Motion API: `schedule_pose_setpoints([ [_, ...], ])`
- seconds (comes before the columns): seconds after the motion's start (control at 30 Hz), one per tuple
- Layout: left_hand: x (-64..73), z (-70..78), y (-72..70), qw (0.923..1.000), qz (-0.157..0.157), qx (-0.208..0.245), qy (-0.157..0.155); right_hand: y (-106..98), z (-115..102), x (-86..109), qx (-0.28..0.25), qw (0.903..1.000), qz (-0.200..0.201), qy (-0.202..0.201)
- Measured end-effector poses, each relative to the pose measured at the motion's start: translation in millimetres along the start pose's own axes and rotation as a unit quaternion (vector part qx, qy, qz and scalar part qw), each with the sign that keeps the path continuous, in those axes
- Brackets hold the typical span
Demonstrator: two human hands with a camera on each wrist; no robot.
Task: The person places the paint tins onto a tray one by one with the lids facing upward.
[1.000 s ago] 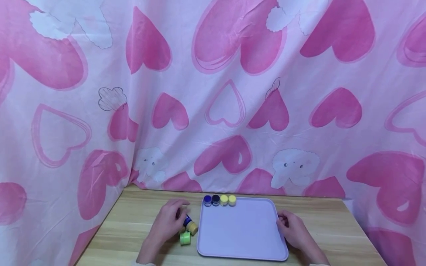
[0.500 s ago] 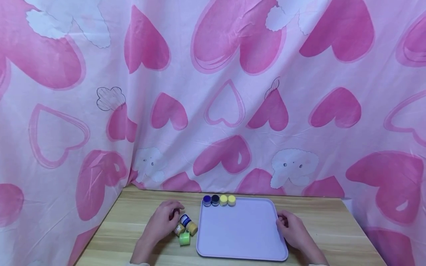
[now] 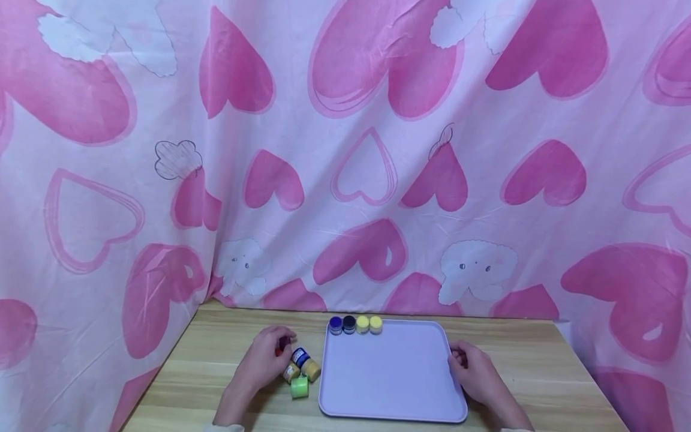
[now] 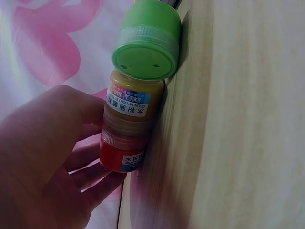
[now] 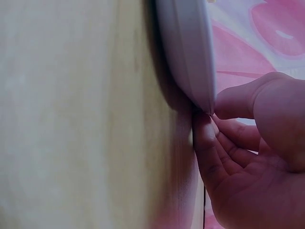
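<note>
My left hand curls its fingers round a small red paint jar, left of the tray. Its thumb lies beside an ochre paint jar, whose lid end meets the red one. A light green jar, a blue jar and a second ochre jar lie close by on the table. My right hand pinches the right rim of the pale lilac tray, thumb at the rim and fingers at its underside. The far side of the red jar is hidden.
Along the tray's back left edge stand a dark blue jar, a black jar and two yellow jars in a row. The wooden table ends at a pink heart-patterned curtain at the back and left.
My left hand has shifted left and slightly down, uncovering the blue jar and one ochre jar. Red shows between its fingers now. The right hand and tray keep their place.
</note>
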State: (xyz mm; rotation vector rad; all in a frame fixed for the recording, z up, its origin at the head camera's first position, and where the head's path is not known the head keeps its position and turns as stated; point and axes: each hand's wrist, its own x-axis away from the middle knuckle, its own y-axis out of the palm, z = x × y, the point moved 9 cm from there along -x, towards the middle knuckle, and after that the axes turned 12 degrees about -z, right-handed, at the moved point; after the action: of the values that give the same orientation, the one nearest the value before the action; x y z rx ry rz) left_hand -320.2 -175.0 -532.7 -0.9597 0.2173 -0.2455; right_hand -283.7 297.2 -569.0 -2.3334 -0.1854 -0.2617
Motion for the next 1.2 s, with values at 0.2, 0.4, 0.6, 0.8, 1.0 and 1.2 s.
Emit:
schedule_pose_setpoints([
  [0.2, 0.9, 0.8, -3.3, 0.9999, 0.009, 0.005, -0.001, -1, 0, 1.3, 0.004, 0.9999, 0.007, -0.008],
  [0.4, 0.7, -0.5, -6.7, 0.9997, 0.024, 0.008, -0.003, -1, 0, 0.6, 0.004, 0.9999, 0.006, -0.007],
  [0.6, 0.9, 0.8, -9.6, 0.9991, 0.04, -0.001, 0.015, 0, 1, -0.1, 0.002, 1.0, 0.002, -0.001],
  [0.8, -0.2, 0.8, -9.5, 0.9993, 0.038, -0.001, 0.003, 0, 2, 0.8, 0.001, 1.0, 0.001, 0.003],
  [1.0, -0.2, 5.8, -8.2, 0.9995, 0.03, 0.002, -0.007, 0, 1, 2.8, -0.001, 1.0, 0.004, -0.003],
  [1.2, -3.4, 12.4, -8.1, 0.9993, 0.032, -0.012, -0.017, -1, -1, 2.7, -0.003, 0.9999, 0.006, -0.011],
])
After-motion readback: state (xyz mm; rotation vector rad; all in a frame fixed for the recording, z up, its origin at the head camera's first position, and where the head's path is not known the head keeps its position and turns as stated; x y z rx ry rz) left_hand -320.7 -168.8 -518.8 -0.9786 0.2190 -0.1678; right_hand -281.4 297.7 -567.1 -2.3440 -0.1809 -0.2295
